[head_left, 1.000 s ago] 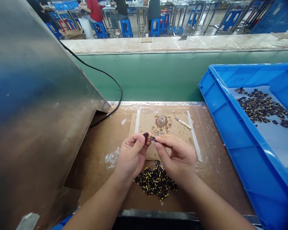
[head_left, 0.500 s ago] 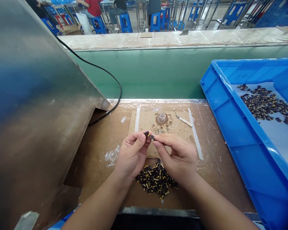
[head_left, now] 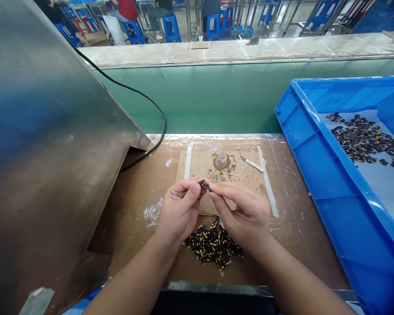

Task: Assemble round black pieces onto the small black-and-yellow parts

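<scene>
Between my fingertips is a small black-and-yellow part (head_left: pixel 204 185), too small to make out in detail. My left hand (head_left: pixel 181 205) pinches its left end between thumb and index finger. On its right end, the thumb and forefinger of my right hand (head_left: pixel 243 210) are closed. Below both hands a heap of similar black-and-yellow parts (head_left: pixel 213 245) lies on the brown work surface (head_left: pixel 131 218). Just beyond my fingers is a taped-down cardboard sheet (head_left: pixel 200 162), bearing a small clear cup (head_left: pixel 221 161) and a white-handled craft knife (head_left: pixel 252 164).
A large blue bin (head_left: pixel 318 175) on the right holds many black-and-yellow pieces (head_left: pixel 364 138) on white paper. A slanted metal housing (head_left: pixel 52 144) fills the left side. A black cable (head_left: pixel 144 94) loops across the green belt (head_left: pixel 216 100). People and blue stools (head_left: pixel 171 28) are far back.
Both hands keep their pinch at nearly the same spot. The part between them appears slightly turned. The whole view has shifted a little.
</scene>
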A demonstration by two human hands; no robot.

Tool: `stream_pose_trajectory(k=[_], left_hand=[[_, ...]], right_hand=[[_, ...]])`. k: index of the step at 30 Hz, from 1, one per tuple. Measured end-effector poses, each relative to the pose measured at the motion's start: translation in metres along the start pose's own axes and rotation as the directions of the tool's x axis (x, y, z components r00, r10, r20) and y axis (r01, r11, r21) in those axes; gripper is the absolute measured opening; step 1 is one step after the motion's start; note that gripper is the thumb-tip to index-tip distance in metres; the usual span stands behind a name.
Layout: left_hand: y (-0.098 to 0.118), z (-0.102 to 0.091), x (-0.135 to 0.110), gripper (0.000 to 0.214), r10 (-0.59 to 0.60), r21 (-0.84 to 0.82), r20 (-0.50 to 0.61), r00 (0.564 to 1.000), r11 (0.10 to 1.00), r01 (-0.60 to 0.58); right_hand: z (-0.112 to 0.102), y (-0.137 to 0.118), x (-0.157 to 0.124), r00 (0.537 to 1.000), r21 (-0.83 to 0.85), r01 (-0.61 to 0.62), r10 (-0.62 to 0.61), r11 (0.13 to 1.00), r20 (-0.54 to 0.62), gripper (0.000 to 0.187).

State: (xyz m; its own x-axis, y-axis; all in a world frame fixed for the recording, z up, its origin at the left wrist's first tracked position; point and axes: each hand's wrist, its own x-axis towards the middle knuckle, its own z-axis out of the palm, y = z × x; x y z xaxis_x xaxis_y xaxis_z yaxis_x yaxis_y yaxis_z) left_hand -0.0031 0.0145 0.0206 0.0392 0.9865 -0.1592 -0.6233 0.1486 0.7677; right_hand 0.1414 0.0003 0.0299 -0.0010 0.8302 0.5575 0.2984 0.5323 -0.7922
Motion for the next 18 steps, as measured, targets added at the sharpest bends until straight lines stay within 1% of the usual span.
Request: stream_pose_trajectory(k=[3, 8, 11, 14, 18], left_hand=[[0.001, 0.0, 0.0, 0.014, 0.032, 0.037, 0.003, 0.999, 0.999, -0.032], [0.001, 0.0, 0.0, 0.014, 0.06, 0.063, 0.007, 0.998, 0.996, -0.061], [-0.002, -0.002, -0.001, 0.009, 0.15, 0.128, 0.022, 0.988, 0.98, -0.152], [-0.007, -0.006, -0.002, 0.001, 0.263, 0.248, 0.052, 0.963, 0.931, -0.268], [-0.011, -0.008, -0.005, 0.006, 0.339, 0.354, 0.063, 0.939, 0.872, -0.339]], right_hand=[[-0.002, 0.001, 0.0, 0.999, -0.001, 0.035, -0.035, 0.999, 0.015, 0.039], [-0.005, 0.002, 0.001, 0.998, -0.007, 0.036, -0.035, 0.999, 0.054, 0.036], [-0.005, 0.002, 0.001, 0.998, -0.034, 0.052, -0.051, 0.998, 0.037, 0.036], [-0.004, 0.001, 0.0, 0.998, -0.048, 0.062, -0.062, 0.997, 0.007, 0.038], [-0.004, 0.002, -0.001, 0.998, -0.067, 0.055, -0.055, 0.996, -0.006, 0.038]])
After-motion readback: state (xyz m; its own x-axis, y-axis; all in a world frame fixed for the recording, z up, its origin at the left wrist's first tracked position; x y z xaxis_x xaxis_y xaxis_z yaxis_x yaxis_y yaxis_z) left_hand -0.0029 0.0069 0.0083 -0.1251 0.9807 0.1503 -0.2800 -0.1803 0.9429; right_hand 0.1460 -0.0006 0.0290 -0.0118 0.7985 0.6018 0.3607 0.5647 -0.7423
